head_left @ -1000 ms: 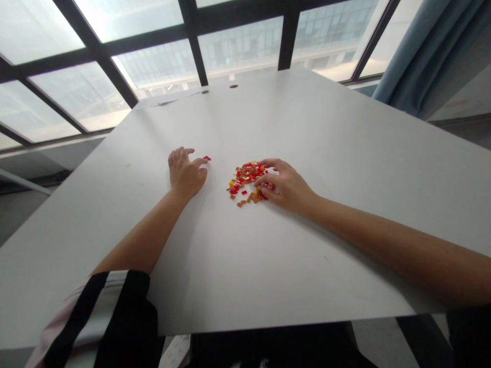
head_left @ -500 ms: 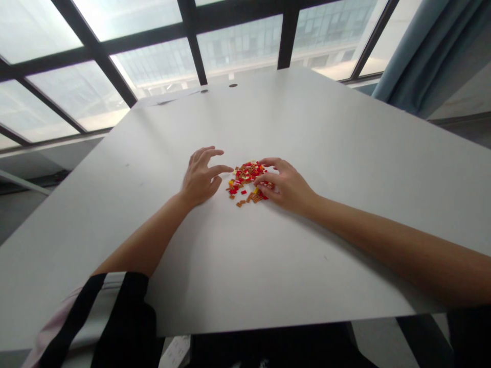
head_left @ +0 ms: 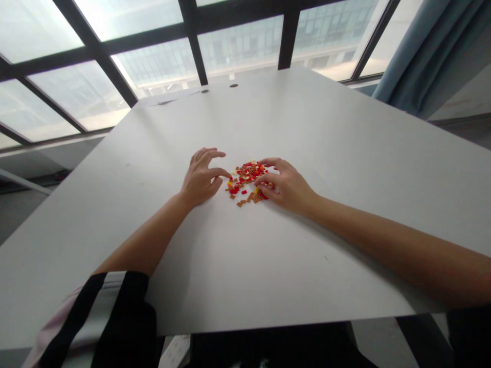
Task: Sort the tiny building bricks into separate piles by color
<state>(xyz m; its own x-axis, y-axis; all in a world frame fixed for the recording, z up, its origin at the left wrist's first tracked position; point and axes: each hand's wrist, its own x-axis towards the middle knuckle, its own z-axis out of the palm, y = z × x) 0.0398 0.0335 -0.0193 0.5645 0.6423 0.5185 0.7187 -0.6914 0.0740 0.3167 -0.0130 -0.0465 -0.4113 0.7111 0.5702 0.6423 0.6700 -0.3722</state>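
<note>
A small heap of tiny building-brick pieces (head_left: 247,173), mostly red and orange-brown with a few yellow and pale ones, lies on the white table (head_left: 245,255). At its left edge is my left hand (head_left: 202,176), fingers apart, the index fingertip beside a small red piece. Over the heap's right side rests my right hand (head_left: 286,184), fingers curved and spread, the thumb and index close to a yellow piece (head_left: 257,191). Pieces under the right fingers are partly hidden. Nothing shows gripped in either hand.
A sheet of paper (head_left: 169,98) lies at the far left edge, close to two dark round holes in the tabletop. Large framed windows (head_left: 238,43) stand behind the table. A blue curtain (head_left: 418,66) hangs at the right.
My left index finger has dipped down toward the heap's left edge and come closer to the thumb. My right hand stays almost where it was.
</note>
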